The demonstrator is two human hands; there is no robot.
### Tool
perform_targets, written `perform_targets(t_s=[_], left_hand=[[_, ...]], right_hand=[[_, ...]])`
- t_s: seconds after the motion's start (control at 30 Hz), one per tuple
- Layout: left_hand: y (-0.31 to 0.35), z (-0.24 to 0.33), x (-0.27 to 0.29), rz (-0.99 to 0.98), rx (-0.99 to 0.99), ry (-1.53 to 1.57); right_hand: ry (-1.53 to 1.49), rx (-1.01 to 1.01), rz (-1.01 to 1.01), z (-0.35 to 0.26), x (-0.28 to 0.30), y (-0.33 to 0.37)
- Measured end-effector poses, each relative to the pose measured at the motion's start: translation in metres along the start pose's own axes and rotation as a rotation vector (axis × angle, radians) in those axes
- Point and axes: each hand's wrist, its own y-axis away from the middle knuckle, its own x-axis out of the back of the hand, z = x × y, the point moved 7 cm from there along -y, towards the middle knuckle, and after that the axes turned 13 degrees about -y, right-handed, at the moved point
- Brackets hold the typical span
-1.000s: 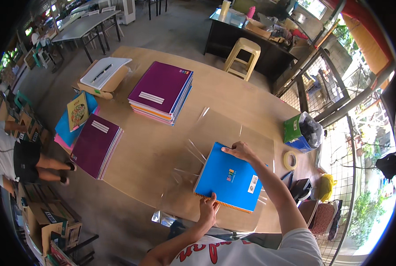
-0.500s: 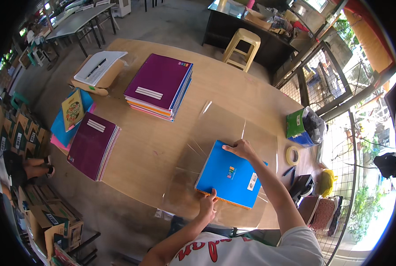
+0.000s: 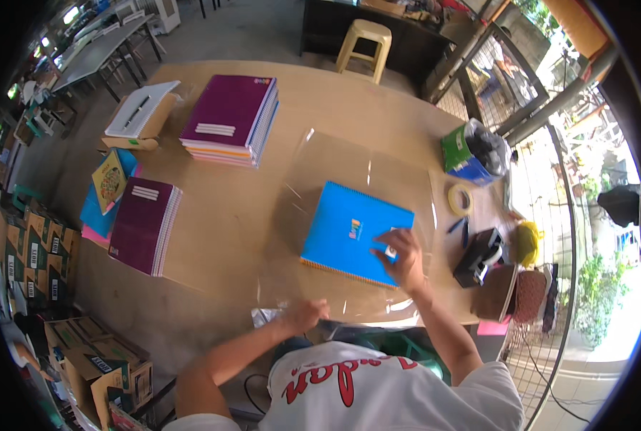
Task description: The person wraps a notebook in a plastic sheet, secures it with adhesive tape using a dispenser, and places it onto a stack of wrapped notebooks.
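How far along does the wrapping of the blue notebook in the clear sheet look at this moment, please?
Done: the blue notebook lies on the clear plastic sheet. In hand: the right hand presses its cover, the left hand grips the sheet's near edge. Left: no fold covers it, and the purple notebook stacks sit bare.

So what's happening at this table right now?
A person is working at a wooden table with a blue spiral notebook lying on a clear plastic sheet. The right hand presses flat on the notebook's near corner, while the left hand grips the sheet's near edge. Stacks of purple notebooks sit farther off, and a tape roll lies to the right.
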Motion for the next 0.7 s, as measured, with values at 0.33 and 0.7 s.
perform_targets(t_s=[0.33,0.7], left_hand=[[-0.056,-0.013,0.032,-0.302,0.350,-0.043],[-0.054,-0.018,0.022,-0.381,0.395,-0.014]], right_hand=[[0.055,-0.302,-0.248,-0.088,-0.049,0.127],[-0.024,-0.117,-0.098,-0.097,-0.037,0.126]])
